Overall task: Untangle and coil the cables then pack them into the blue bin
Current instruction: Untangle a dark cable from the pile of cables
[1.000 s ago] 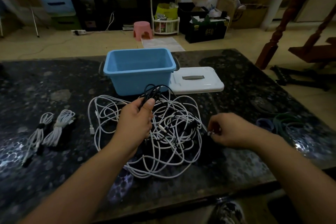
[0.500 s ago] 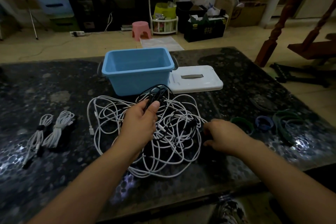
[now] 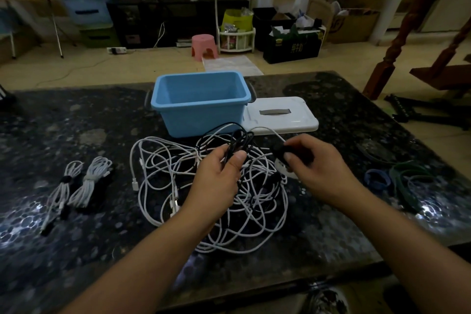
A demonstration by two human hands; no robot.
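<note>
right hand (image 3: 316, 168) now raised, gripping dark plug (image 3: 279, 151); black cable (image 3: 239, 141) upright

- One blue bin (image 3: 201, 107) stands open on the tabletop (image 3: 63, 135).
- One white lid (image 3: 280, 116) lies flat just beside the bin.
- One tangled heap of white and black cables (image 3: 204, 186) lies in front of the bin; how many cables it holds cannot be told.
- Two coiled white cable bundles (image 3: 76, 186) lie side by side at the left; a dark one may sit under them, too dim to count.
- Several band-like loops (image 3: 397, 181) lie at the right, at least one blue and a few green.
- Two hands: the left hand (image 3: 216, 181) and the right hand (image 3: 318, 168).
- One pink stool (image 3: 204, 47) stands on the floor beyond.
</note>
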